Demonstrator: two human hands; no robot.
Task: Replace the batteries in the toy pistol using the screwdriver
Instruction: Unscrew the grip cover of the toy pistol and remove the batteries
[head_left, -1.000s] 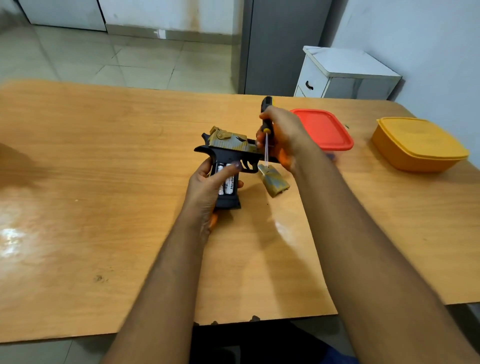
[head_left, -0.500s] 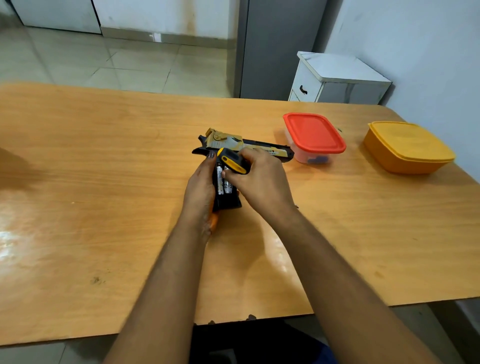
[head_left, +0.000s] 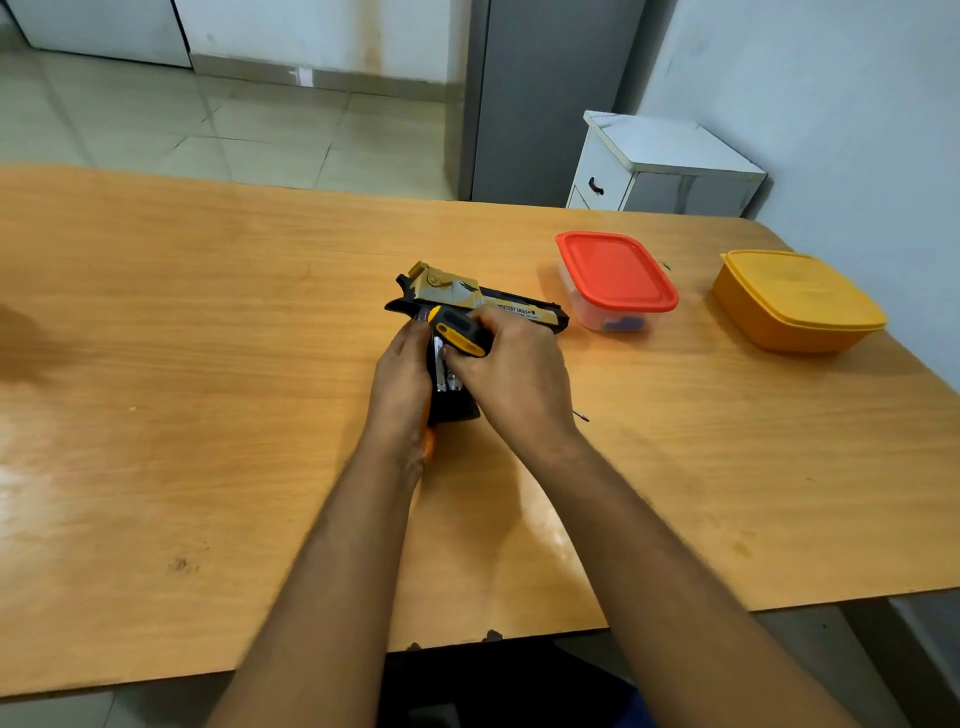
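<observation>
the left hand (head_left: 402, 374) wraps the grip of the toy pistol (head_left: 483, 304) mid-table, hiding its left side; the batteries (head_left: 445, 371) barely show. the right hand (head_left: 511, 366) clutches the screwdriver (head_left: 460, 335), shaft mostly hidden. right of it, open wooden table (head_left: 727, 467) runs to the edge.

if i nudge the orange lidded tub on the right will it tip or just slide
Probably slides: the orange tub looks low and wide, sitting flat on the smooth table. Its lid appears closed, so spilling seems unlikely. Weight is unclear; the walls are opaque.
</observation>
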